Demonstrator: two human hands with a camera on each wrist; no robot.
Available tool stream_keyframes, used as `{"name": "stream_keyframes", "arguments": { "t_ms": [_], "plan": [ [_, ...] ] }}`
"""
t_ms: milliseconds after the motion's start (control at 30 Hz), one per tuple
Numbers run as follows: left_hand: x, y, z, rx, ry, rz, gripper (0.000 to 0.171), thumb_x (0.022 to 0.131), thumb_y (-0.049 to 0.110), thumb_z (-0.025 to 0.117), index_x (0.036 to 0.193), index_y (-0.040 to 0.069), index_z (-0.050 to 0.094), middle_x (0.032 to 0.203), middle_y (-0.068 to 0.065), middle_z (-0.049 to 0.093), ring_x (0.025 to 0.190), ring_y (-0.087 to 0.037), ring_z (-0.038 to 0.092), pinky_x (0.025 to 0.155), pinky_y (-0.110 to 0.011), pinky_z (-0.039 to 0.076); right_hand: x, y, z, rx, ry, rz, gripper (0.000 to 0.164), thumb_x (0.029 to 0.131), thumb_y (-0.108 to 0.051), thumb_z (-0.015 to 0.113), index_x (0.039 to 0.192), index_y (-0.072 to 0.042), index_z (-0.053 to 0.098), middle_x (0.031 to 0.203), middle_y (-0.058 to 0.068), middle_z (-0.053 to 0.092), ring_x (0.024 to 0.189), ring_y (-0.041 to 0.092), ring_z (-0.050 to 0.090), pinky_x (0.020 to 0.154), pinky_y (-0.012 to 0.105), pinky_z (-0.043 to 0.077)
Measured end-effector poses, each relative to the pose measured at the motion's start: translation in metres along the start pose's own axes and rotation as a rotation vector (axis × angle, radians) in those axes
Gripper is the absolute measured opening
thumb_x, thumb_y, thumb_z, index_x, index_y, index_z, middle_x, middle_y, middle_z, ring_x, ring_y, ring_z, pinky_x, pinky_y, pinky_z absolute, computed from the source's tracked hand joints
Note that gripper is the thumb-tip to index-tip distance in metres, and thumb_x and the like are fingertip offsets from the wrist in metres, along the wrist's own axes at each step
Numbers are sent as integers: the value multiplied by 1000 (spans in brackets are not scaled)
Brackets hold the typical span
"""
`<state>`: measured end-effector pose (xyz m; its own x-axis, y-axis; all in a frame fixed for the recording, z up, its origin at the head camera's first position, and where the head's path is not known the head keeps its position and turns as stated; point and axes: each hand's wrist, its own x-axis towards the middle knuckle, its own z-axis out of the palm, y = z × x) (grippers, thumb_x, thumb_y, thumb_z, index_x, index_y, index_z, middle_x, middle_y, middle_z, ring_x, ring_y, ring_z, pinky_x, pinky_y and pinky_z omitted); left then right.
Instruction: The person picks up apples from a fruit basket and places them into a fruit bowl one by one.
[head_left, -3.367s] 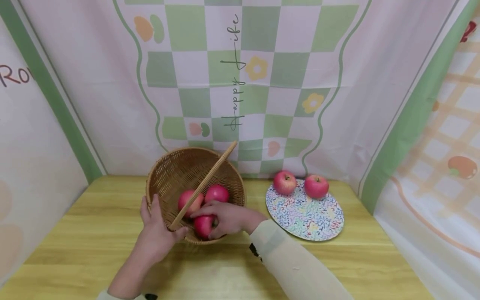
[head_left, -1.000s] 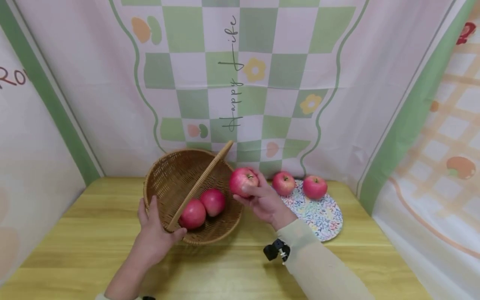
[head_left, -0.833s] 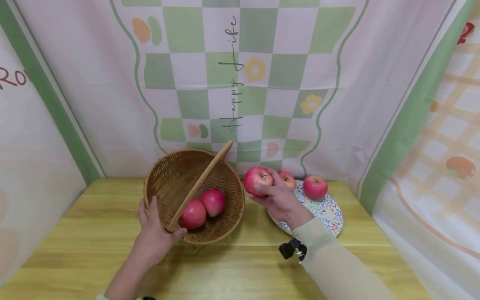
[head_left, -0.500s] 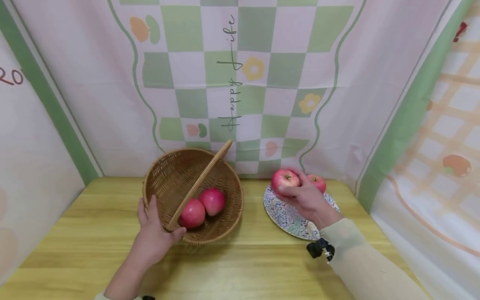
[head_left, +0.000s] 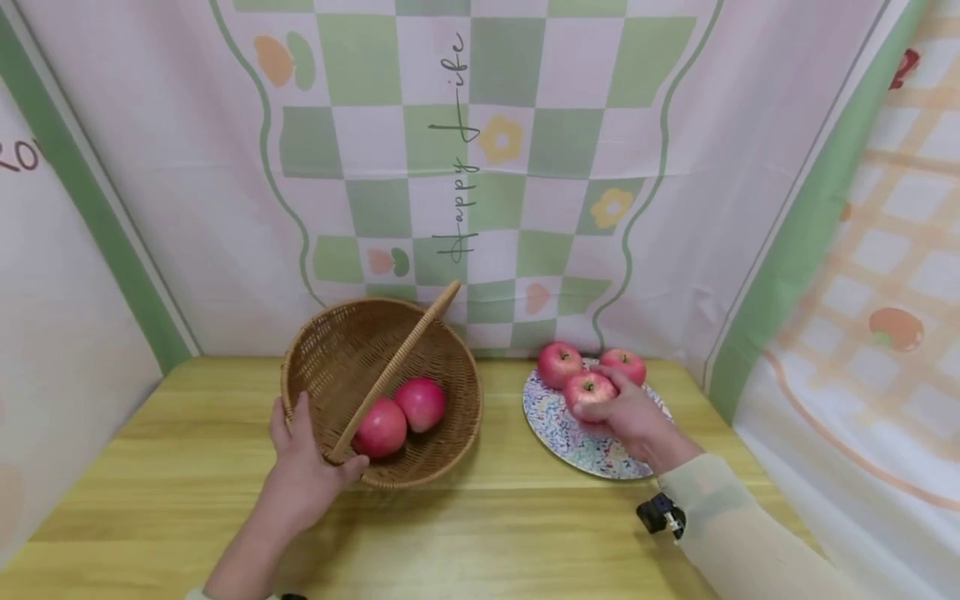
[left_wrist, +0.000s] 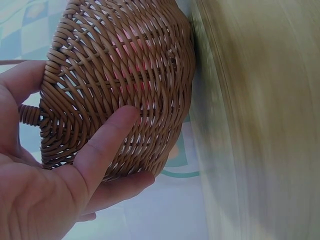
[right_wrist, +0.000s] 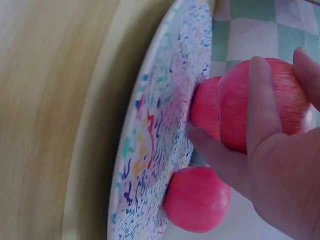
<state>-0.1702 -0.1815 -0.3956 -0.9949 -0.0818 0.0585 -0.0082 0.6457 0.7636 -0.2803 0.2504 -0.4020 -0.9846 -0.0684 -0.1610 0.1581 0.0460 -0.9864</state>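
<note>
My left hand (head_left: 303, 467) grips the near left rim of a wicker basket (head_left: 322, 350), thumb inside by the handle base and fingers along the outer weave (left_wrist: 115, 75). The basket tilts toward me. Two red apples lie inside it, a left apple (head_left: 380, 427) and a right apple (head_left: 420, 404). Over the speckled plate (head_left: 558, 425), my right hand (head_left: 637, 421) holds a red apple (head_left: 587, 392) between thumb and fingers. Behind it on the plate sit two more, a left apple (head_left: 558, 364) and a right apple (head_left: 624, 365). In the right wrist view the held apple (right_wrist: 240, 105) overlaps one of them.
Basket and plate stand side by side on a wooden table (head_left: 480, 533), a strip of wood between them. A printed checkered cloth (head_left: 435, 142) hangs close behind both. More cloth hangs at the left and right sides.
My right hand has taken an apple out of the basket and carried it right, then lowered it over the plate, in front of the other two. My left hand keeps its hold on the basket rim.
</note>
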Motion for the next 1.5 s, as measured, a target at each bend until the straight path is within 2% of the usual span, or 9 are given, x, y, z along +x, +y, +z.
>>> {"name": "stream_keyframes", "arguments": {
  "t_ms": [300,400,500,633,867,1033,1233,1400,1500],
  "plan": [
    [1,-1,0,1,-18,-24,123,86,36,78,156,7,-19,152,-21,-38,115,-66,44,87,-64,48,2,13,10,-224,-4,-8,86,80,11,74,153,-6,32,135,32,42,105,35,59,82,46,56],
    [2,-2,0,-3,-21,-32,124,85,37,78,156,8,-19,153,-20,-39,117,-66,42,88,-65,47,2,14,14,-256,-31,-3,87,80,12,73,154,-6,31,132,33,45,101,35,61,81,47,57],
    [2,-2,0,-6,-18,-30,124,85,36,79,156,8,-19,153,-19,-38,119,-66,41,89,-66,45,2,15,17,-271,-51,0,90,81,12,73,156,-8,28,134,33,44,101,35,61,81,47,57],
    [2,-2,1,-7,-9,-21,123,85,34,79,156,7,-18,153,-21,-37,120,-66,40,90,-66,44,2,15,17,-273,-53,3,93,82,10,72,158,-11,24,140,33,38,109,39,58,83,46,56],
    [2,-2,1,-2,-4,-19,123,85,34,79,156,7,-17,154,-22,-36,118,-65,42,90,-65,46,-1,14,19,-303,-32,-28,86,86,10,67,159,-6,23,153,32,23,126,45,46,88,42,55],
    [2,-3,2,-2,-3,-19,123,85,34,79,156,6,-18,153,-22,-36,118,-65,41,90,-65,46,0,15,22,-379,19,-66,82,86,4,71,156,-5,30,153,29,29,128,41,43,88,40,54],
    [2,-3,2,-6,2,-7,123,85,33,79,156,5,-17,154,-23,-35,120,-65,40,91,-66,44,1,17,25,-300,23,-63,79,87,8,68,156,-2,29,151,29,30,127,42,44,87,39,55],
    [1,-1,1,-5,3,-4,123,85,32,79,156,4,-17,154,-23,-35,119,-65,41,91,-65,45,1,18,26,-174,-29,-66,81,86,14,62,156,2,23,149,34,26,120,43,48,88,41,54],
    [1,0,1,-3,3,-6,122,85,32,79,156,4,-16,154,-23,-35,118,-65,41,91,-65,45,2,18,25,-147,-61,-34,87,84,13,61,158,0,18,154,31,21,121,40,48,91,44,53]
  ]
}}
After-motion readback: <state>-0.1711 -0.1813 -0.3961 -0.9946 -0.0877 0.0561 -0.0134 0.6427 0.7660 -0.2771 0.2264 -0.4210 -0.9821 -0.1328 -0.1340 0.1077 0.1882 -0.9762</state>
